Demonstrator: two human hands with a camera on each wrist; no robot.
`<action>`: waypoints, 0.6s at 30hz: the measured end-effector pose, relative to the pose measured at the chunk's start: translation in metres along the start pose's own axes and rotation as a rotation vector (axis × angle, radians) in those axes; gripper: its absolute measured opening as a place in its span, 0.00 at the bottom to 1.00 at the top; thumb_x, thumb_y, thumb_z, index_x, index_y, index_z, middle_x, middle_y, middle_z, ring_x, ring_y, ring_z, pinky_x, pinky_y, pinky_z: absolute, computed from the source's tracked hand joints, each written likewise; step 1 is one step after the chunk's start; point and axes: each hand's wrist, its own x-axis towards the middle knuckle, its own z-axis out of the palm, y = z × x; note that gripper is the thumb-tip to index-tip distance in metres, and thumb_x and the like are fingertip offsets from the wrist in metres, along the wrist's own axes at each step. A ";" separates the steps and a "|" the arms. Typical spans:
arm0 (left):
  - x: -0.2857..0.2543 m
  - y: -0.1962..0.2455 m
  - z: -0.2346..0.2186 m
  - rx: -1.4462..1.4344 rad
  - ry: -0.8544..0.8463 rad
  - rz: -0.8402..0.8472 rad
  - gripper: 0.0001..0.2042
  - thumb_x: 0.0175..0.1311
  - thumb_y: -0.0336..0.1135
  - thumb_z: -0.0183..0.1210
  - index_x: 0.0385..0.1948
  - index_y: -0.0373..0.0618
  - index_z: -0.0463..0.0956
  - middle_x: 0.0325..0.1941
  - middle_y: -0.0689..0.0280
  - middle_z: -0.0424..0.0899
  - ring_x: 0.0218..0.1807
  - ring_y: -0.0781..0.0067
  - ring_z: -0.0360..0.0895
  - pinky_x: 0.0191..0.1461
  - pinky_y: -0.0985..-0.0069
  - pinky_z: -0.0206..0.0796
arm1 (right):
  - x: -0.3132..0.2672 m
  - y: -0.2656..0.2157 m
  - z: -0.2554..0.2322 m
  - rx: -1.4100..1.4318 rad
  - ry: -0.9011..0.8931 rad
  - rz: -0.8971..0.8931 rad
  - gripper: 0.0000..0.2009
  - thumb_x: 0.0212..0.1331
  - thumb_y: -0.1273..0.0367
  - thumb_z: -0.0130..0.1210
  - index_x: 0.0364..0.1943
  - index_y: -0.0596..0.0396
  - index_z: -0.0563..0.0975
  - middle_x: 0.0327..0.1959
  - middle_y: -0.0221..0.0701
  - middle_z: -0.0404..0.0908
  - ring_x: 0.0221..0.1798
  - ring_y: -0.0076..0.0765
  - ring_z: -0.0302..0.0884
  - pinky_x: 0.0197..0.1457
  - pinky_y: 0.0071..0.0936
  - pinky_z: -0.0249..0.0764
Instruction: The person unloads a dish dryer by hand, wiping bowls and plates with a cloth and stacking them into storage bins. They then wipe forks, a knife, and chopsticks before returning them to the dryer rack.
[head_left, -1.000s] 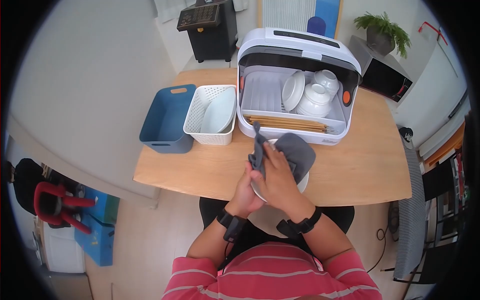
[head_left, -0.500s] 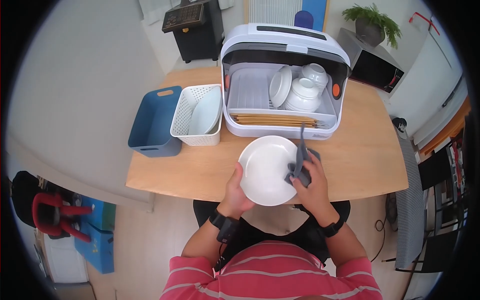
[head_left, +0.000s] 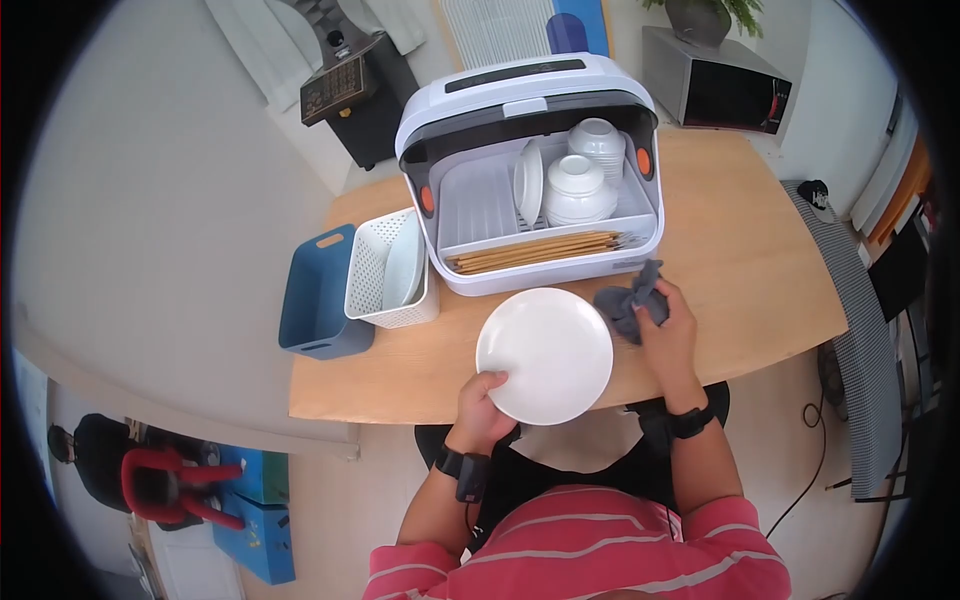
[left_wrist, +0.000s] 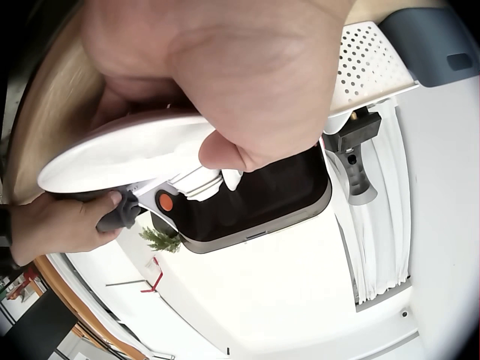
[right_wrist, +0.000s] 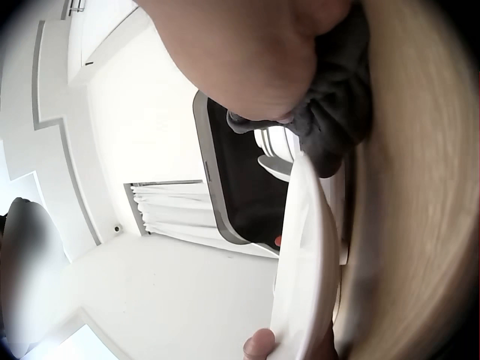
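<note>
My left hand grips a round white plate by its lower left rim, thumb on the upper face and the other fingers hidden beneath. In the left wrist view the plate appears nearly edge-on under the thumb. To the right of it, my right hand pinches a bunched dark grey cloth, which lies close over the table beside the plate. From the right wrist the crumpled cloth shows beneath the fingers, near the plate's edge.
Behind the plate stands an open white dish cabinet with bowls, an upright plate and a row of chopsticks. Left of it are a white perforated basket holding a pale dish and a blue bin. A microwave stands behind at right.
Both hands were together with the cloth over the plate; the right hand has since drawn the cloth off to the right. The left hand keeps the plate, its thumb now over the rim.
</note>
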 end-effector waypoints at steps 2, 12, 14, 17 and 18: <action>-0.002 0.002 0.000 0.003 0.057 0.027 0.38 0.59 0.35 0.55 0.73 0.33 0.56 0.72 0.44 0.69 0.72 0.40 0.69 0.76 0.46 0.62 | 0.005 0.015 -0.022 0.035 0.068 0.023 0.19 0.61 0.77 0.64 0.56 0.60 0.77 0.54 0.42 0.86 0.55 0.41 0.84 0.61 0.33 0.77; 0.003 0.022 0.018 0.139 0.088 0.182 0.38 0.55 0.36 0.57 0.71 0.33 0.61 0.71 0.46 0.71 0.71 0.41 0.69 0.75 0.44 0.62 | -0.021 0.042 -0.089 0.067 0.167 0.090 0.20 0.60 0.74 0.64 0.56 0.64 0.76 0.52 0.43 0.85 0.54 0.43 0.84 0.59 0.34 0.77; 0.012 0.047 0.042 0.254 0.151 0.300 0.38 0.54 0.31 0.56 0.72 0.32 0.59 0.71 0.46 0.70 0.72 0.44 0.69 0.78 0.49 0.60 | -0.021 0.040 -0.088 -0.014 0.161 -0.051 0.20 0.57 0.74 0.66 0.54 0.63 0.77 0.50 0.43 0.84 0.51 0.46 0.84 0.57 0.35 0.78; 0.030 0.089 0.075 0.376 0.139 0.347 0.36 0.53 0.26 0.50 0.71 0.32 0.60 0.69 0.49 0.72 0.72 0.49 0.70 0.78 0.54 0.60 | -0.020 0.039 -0.088 -0.030 0.167 -0.063 0.19 0.56 0.74 0.67 0.52 0.61 0.77 0.47 0.44 0.83 0.50 0.50 0.83 0.55 0.36 0.78; 0.035 0.098 0.088 0.529 0.182 0.437 0.35 0.53 0.25 0.48 0.70 0.32 0.62 0.67 0.50 0.74 0.70 0.50 0.71 0.76 0.57 0.60 | -0.020 0.039 -0.089 -0.021 0.174 -0.056 0.19 0.56 0.74 0.67 0.52 0.61 0.77 0.47 0.44 0.83 0.50 0.50 0.83 0.55 0.36 0.78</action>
